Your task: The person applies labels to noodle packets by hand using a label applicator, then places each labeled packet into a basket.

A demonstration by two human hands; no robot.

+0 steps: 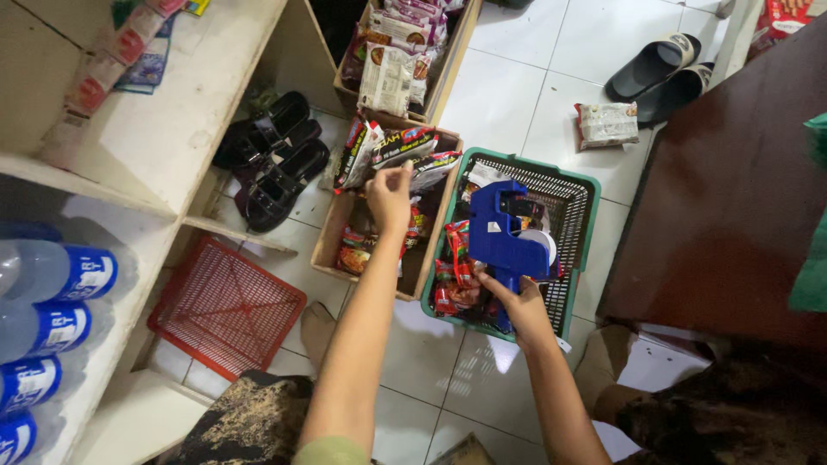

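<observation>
Shop floor clutter beside wooden shelves

A red plastic basket (226, 307) lies on the white tiled floor (508, 95) under the shelf (177, 103); water bottles (53, 293) with blue labels lie on their sides at left. Dark sandals (274, 159) sit beneath the shelf, black slides (659, 73) at top right, with one loose snack packet (606, 123) just beside them and a dark brown bench (732, 189) at right.

The right hand (521, 306) grips a blue plastic price-label gun (504, 234) above a green plastic basket (586, 191) of red snack packets. The left hand (389, 196) touches a dark noodle packet (403, 146) in a brown cardboard box (326, 245) on the white tiled floor (508, 95).
</observation>
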